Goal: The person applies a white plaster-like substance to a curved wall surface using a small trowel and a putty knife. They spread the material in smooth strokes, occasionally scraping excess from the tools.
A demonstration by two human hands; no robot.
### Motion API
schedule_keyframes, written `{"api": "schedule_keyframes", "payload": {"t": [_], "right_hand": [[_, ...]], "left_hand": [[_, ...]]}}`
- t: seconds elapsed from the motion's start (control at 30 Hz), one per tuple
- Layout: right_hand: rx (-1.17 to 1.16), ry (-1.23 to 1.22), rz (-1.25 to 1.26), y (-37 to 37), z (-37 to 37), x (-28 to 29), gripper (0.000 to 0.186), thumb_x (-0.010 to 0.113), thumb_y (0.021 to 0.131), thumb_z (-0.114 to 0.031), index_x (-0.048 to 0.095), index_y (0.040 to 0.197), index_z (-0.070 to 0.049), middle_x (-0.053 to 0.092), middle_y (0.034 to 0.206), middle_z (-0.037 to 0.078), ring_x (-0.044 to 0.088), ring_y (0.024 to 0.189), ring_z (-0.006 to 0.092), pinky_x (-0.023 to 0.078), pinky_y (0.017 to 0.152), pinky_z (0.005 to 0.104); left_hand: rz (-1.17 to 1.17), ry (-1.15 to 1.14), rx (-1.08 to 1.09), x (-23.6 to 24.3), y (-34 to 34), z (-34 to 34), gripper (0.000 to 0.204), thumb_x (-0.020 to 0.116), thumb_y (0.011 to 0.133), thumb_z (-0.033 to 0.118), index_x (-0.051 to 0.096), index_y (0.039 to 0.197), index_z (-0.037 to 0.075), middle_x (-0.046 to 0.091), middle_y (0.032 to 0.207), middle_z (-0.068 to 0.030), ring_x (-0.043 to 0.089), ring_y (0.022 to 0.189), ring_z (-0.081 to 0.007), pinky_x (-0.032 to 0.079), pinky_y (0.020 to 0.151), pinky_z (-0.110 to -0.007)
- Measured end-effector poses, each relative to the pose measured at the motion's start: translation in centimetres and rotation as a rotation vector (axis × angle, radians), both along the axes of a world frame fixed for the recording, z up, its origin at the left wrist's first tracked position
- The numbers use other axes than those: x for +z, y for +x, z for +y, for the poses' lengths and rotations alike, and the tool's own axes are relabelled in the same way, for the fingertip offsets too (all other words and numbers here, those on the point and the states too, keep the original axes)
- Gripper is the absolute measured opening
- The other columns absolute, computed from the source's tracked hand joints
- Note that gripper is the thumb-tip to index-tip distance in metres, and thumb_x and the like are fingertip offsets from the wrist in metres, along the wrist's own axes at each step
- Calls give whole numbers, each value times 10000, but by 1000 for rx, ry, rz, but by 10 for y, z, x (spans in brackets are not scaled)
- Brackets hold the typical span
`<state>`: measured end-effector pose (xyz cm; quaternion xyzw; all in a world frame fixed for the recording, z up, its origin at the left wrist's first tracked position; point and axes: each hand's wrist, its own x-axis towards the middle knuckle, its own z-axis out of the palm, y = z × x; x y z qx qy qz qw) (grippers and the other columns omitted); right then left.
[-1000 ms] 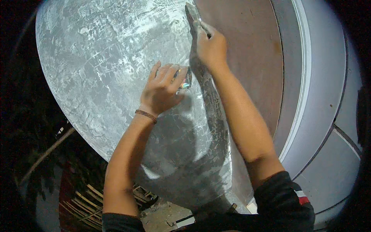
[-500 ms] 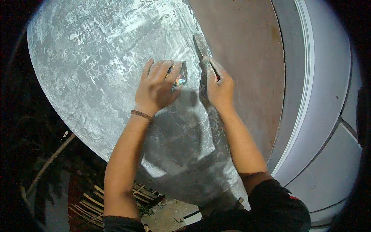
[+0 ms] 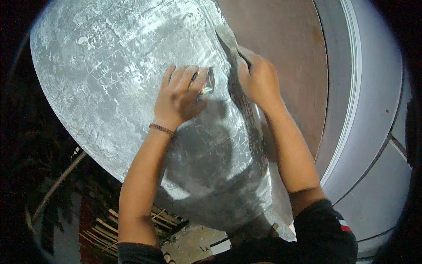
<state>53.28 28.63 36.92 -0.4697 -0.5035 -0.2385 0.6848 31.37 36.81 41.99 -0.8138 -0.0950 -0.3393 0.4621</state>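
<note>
My left hand point(image 3: 176, 97) rests on a grey, white-streaked surface point(image 3: 110, 83). Its fingers curve over a small glossy, dark-edged packet-like thing point(image 3: 207, 86) with a colourful patch; most of that thing is hidden under them, so its kind is unclear. In my closed right hand point(image 3: 261, 79) is a putty knife point(image 3: 227, 37), its handle mostly covered by the fingers. The blade points up and away, lying along the right edge of the streaked surface, where it meets a brown panel point(image 3: 281, 57).
To the right, a pale curved moulding point(image 3: 351, 88) runs beside the brown panel, with grey-lilac panels point(image 3: 373, 185) beyond. The streaked surface ends at a curved left edge above a dark drop. Far below lie bamboo slats point(image 3: 105, 231) and pale ground point(image 3: 189, 246).
My right hand and the putty knife have slid up and away along the edge, the wrist shifting right. My left hand has stayed nearly in place.
</note>
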Motion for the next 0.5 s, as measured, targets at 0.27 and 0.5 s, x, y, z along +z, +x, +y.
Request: {"api": "schedule_keyframes", "payload": {"t": [0.27, 0.5], "right_hand": [[-2, -254, 89, 1, -4, 0, 396, 599, 983, -130, 721, 1350, -45, 750, 1163, 270, 723, 1090, 454, 558, 984, 479], [51, -35, 27, 3, -5, -4, 384, 608, 983, -135, 734, 1334, -45, 748, 1203, 263, 732, 1116, 432, 561, 993, 470]], "left_hand": [[-4, 12, 2, 0, 1, -1, 727, 850, 752, 304, 634, 1434, 178, 646, 1315, -81, 635, 1246, -318, 447, 1173, -572], [-8, 10, -6, -1, 0, 0, 688, 843, 765, 303, 652, 1416, 192, 652, 1313, -75, 639, 1244, -308, 434, 1191, -564]]}}
